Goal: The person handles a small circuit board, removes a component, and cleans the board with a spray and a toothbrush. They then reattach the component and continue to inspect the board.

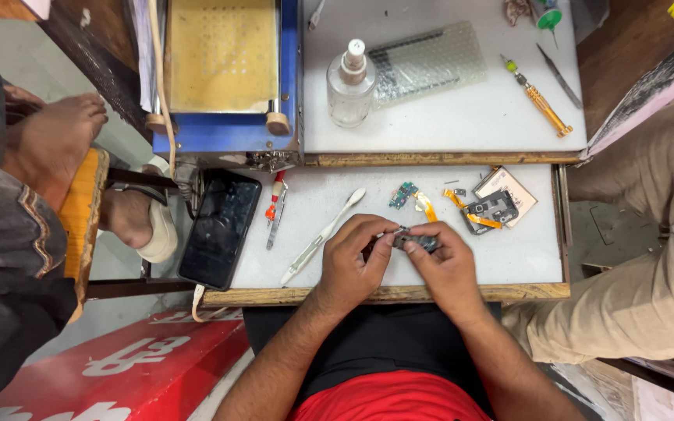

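Apparently both hands, left hand [350, 261] and right hand [448, 261], pinch 1 small dark part [413, 240]; a slip could drop it off the white tray [509, 261].

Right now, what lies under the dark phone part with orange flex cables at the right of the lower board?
The dark part rests on a pale square plate, whose far corner and right edge show. The plate's middle is covered, so anything between them cannot be seen.

Matt white boards [509, 257] edged in worn wood before us.
We see a glossy black phone [221, 228], clear glass bottle [350, 90], brass-toned metal screwdriver [540, 100].
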